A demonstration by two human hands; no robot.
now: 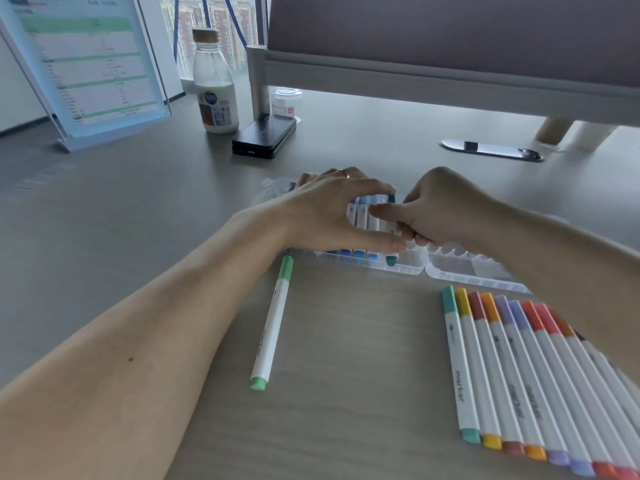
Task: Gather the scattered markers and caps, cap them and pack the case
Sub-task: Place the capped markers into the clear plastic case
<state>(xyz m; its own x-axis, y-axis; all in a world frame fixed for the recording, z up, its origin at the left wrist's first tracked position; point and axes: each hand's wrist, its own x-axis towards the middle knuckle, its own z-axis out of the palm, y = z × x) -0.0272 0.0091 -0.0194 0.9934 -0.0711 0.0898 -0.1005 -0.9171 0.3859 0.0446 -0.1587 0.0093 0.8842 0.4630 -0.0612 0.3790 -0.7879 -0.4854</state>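
Presently in hand: teal marker, capped at both ends, at the centre of the frame, over a slot in the clear plastic case beside the blue markers already seated.
Left hand: left hand spread over the case, index finger and thumb stretched out straight to the teal marker's two ends, steadying rather than gripping.
Right hand: right hand curled, thumb and fingers pinching the teal marker's barrel.
Waiting: green marker loose at lower centre on the desk; row of capped markers lined up at lower right.
Handling: markers look light, stiff and smooth, likely to roll or slip if nudged; the thin case probably flexes and slides under pressure.
Where to hold: mid-barrel, pinched, keeping the caps free of pull.
Seating: likely needs even downward pressure at both ends while the case is held still.
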